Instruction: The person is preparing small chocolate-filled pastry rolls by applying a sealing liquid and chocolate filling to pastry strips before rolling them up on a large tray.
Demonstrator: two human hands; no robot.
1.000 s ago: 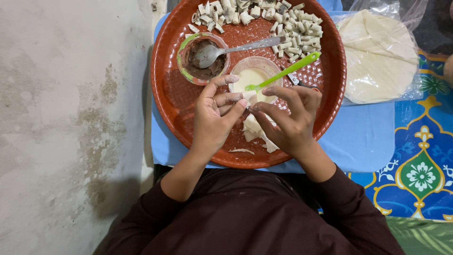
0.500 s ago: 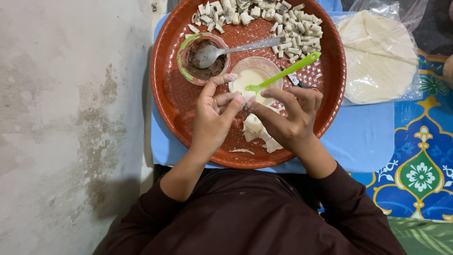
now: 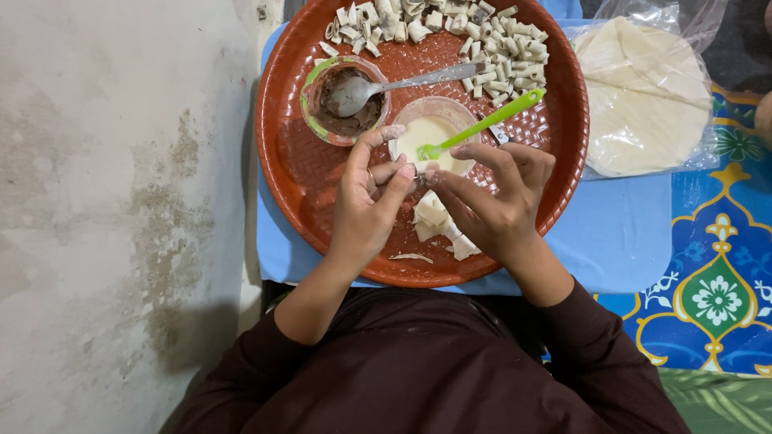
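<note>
Pinched between both hands is a small dough piece [image 3: 418, 178], right over the tray [image 3: 297, 161]. From the head view, the left hand [image 3: 366, 205] comes in from 7 o'clock and the right hand [image 3: 498, 205] from 5 o'clock; their fingertips meet on the piece in the middle. Both hands grip it, and both are equally near. It is too small to tell which way it runs. More dough [image 3: 438, 225] lies just below, at 6 o'clock. A white bowl [image 3: 426, 133] with a green brush [image 3: 482, 124] sits at 12 o'clock, touching nothing. A brown bowl [image 3: 346, 100] with a spoon [image 3: 394, 84] is at 11 o'clock. Rolls [image 3: 450, 40] lie further up.
</note>
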